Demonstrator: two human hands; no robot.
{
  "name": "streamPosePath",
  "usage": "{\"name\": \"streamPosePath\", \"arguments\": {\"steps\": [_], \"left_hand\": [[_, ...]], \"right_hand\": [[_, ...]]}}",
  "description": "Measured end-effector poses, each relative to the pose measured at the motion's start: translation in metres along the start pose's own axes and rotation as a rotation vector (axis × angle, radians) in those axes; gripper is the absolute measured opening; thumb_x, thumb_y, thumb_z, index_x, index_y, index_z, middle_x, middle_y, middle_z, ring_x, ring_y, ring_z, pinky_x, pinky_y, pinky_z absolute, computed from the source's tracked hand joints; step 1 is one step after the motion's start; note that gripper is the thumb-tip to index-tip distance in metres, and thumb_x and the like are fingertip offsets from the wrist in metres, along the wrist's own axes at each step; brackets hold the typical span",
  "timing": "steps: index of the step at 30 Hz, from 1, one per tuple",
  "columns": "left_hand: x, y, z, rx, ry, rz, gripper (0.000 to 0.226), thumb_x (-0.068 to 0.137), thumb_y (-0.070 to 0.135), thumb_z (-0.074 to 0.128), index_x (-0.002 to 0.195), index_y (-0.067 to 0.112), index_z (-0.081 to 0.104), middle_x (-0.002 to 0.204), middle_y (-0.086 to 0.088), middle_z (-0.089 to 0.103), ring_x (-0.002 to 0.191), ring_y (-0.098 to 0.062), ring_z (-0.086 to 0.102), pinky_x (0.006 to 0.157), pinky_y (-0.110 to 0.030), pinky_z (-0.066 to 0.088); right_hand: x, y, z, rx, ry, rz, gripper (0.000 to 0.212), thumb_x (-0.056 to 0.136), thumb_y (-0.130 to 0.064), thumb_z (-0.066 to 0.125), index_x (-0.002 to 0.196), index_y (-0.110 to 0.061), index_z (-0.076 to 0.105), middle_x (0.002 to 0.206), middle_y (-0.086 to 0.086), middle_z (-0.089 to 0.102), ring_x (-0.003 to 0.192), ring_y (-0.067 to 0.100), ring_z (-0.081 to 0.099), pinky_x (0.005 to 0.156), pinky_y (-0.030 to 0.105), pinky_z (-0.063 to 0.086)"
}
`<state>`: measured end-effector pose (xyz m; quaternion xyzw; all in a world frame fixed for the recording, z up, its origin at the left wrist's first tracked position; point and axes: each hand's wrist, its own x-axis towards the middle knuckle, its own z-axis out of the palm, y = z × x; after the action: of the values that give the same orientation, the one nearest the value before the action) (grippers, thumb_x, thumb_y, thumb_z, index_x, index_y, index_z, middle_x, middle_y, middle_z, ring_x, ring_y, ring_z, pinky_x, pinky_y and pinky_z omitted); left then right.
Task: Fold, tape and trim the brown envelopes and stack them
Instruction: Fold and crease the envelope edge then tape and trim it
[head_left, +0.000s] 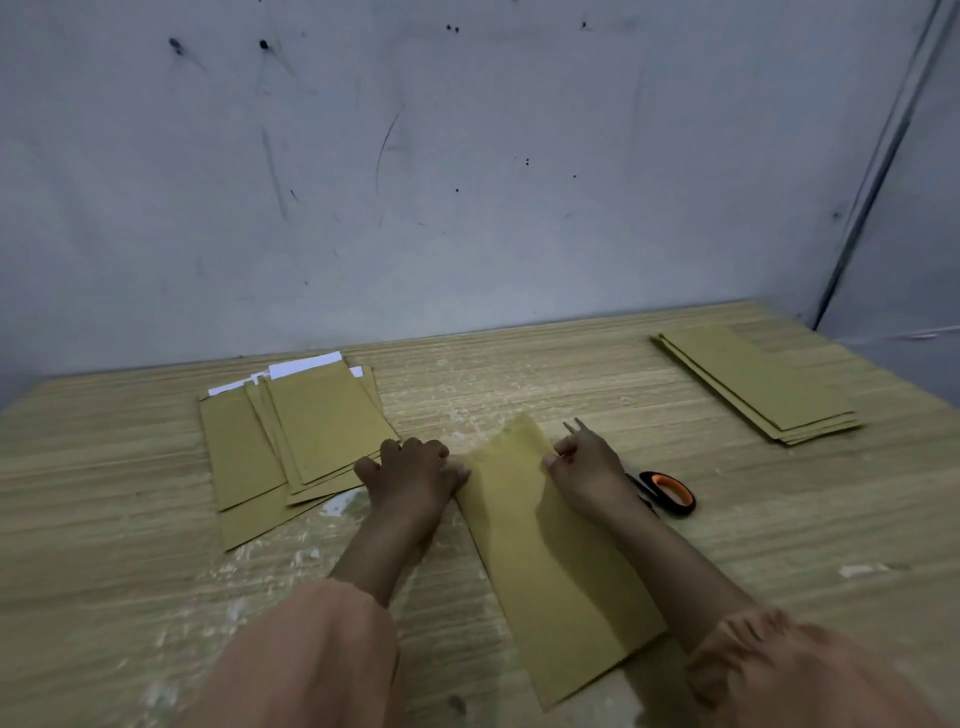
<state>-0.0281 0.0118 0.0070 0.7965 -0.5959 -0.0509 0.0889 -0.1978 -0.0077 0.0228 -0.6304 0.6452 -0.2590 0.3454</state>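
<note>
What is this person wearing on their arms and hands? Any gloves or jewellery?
Both hands are bare: no gloves on the left hand or the right hand, and no rings, watch or bracelets that I can see. Each forearm comes out of a loose peach-pink sleeve; the right one is gathered at the cuff.

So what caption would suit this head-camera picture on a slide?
Both hands, left hand and right hand, hold a brown envelope on the wooden table, scissors beside it.
</note>
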Motion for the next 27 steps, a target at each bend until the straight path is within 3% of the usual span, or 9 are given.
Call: {"name": "streamPosePath", "arguments": {"steps": [3, 5, 6, 8, 11, 15, 19, 22, 27], "left_hand": [[-0.002, 0.004, -0.004, -0.453, 0.079, -0.069, 0.018, 0.094, 0.037, 0.052, 0.100, 0.024, 0.064, 0.103, 0.007, 0.061, 0.111, -0.016, 0.049, 0.091, -0.034, 0.028], [-0.002, 0.007, -0.011, -0.881, 0.033, -0.144, 0.007, 0.093, 0.022, 0.059, 0.094, 0.018, 0.064, 0.091, 0.005, 0.060, 0.095, -0.014, 0.057, 0.083, -0.024, 0.044], [-0.003, 0.008, -0.017, -1.072, -0.020, -0.175, 0.007, 0.092, 0.015, 0.059, 0.097, 0.013, 0.064, 0.091, 0.001, 0.061, 0.088, -0.013, 0.058, 0.071, -0.015, 0.049], [-0.002, 0.007, -0.026, -1.255, -0.100, -0.198, 0.016, 0.090, 0.006, 0.060, 0.105, 0.005, 0.066, 0.096, -0.008, 0.065, 0.081, -0.014, 0.058, 0.061, -0.013, 0.047], [0.001, 0.004, -0.033, -1.234, -0.137, -0.150, 0.019, 0.088, 0.005, 0.062, 0.106, 0.006, 0.066, 0.090, -0.009, 0.066, 0.076, -0.013, 0.058, 0.072, -0.022, 0.047], [-0.001, 0.005, -0.034, -1.181, -0.093, -0.091, 0.019, 0.086, 0.007, 0.065, 0.105, 0.009, 0.066, 0.078, -0.003, 0.066, 0.074, -0.010, 0.058, 0.080, -0.027, 0.043], [-0.004, 0.010, -0.034, -1.136, -0.043, 0.007, 0.014, 0.086, 0.005, 0.065, 0.098, 0.012, 0.065, 0.061, 0.006, 0.066, 0.069, -0.006, 0.059, 0.067, -0.019, 0.045], [-0.006, 0.014, -0.037, -1.135, -0.020, 0.055, 0.012, 0.086, 0.008, 0.066, 0.095, 0.015, 0.065, 0.065, 0.004, 0.067, 0.069, -0.004, 0.059, 0.066, -0.016, 0.044], [-0.010, 0.020, -0.036, -1.269, 0.010, 0.004, 0.009, 0.088, 0.012, 0.063, 0.079, 0.013, 0.064, 0.057, 0.010, 0.066, 0.056, 0.002, 0.059, 0.064, -0.016, 0.044]], "right_hand": [[-0.004, 0.001, -0.006, 0.220, 0.015, -0.004, 0.020, 0.093, -0.013, 0.055, 0.072, -0.015, 0.054, 0.092, 0.007, 0.062, 0.079, 0.013, 0.056, 0.072, 0.028, 0.044], [-0.007, 0.004, -0.009, 0.289, 0.021, 0.006, 0.007, 0.093, -0.016, 0.055, 0.088, -0.012, 0.057, 0.086, 0.001, 0.058, 0.071, 0.007, 0.050, 0.063, 0.022, 0.041], [-0.007, 0.006, -0.011, 0.313, 0.029, 0.004, 0.008, 0.093, -0.017, 0.055, 0.095, -0.010, 0.058, 0.085, -0.001, 0.058, 0.071, 0.006, 0.050, 0.062, 0.019, 0.039], [-0.008, 0.010, -0.014, 0.359, 0.047, 0.005, 0.011, 0.093, -0.017, 0.056, 0.101, -0.009, 0.058, 0.089, -0.001, 0.060, 0.077, 0.008, 0.052, 0.061, 0.015, 0.038], [-0.011, 0.011, -0.019, 0.432, 0.059, 0.032, 0.011, 0.092, -0.016, 0.059, 0.101, -0.011, 0.057, 0.103, 0.006, 0.063, 0.086, 0.011, 0.052, 0.062, 0.017, 0.037], [-0.013, 0.012, -0.024, 0.446, 0.027, -0.025, 0.017, 0.091, -0.020, 0.060, 0.107, -0.017, 0.053, 0.099, 0.001, 0.060, 0.089, 0.011, 0.053, 0.074, 0.026, 0.039], [-0.011, 0.005, -0.031, 0.477, 0.099, -0.134, 0.014, 0.093, -0.020, 0.057, 0.106, -0.024, 0.053, 0.092, -0.004, 0.060, 0.085, 0.010, 0.054, 0.070, 0.025, 0.040], [-0.007, 0.000, -0.036, 0.574, 0.140, -0.121, 0.011, 0.093, -0.015, 0.057, 0.102, -0.020, 0.058, 0.085, -0.003, 0.064, 0.078, 0.005, 0.054, 0.066, 0.021, 0.041], [-0.006, 0.003, -0.038, 0.656, 0.211, -0.103, 0.009, 0.092, -0.014, 0.059, 0.099, -0.019, 0.060, 0.083, -0.007, 0.064, 0.082, 0.004, 0.054, 0.067, 0.018, 0.039]]}}
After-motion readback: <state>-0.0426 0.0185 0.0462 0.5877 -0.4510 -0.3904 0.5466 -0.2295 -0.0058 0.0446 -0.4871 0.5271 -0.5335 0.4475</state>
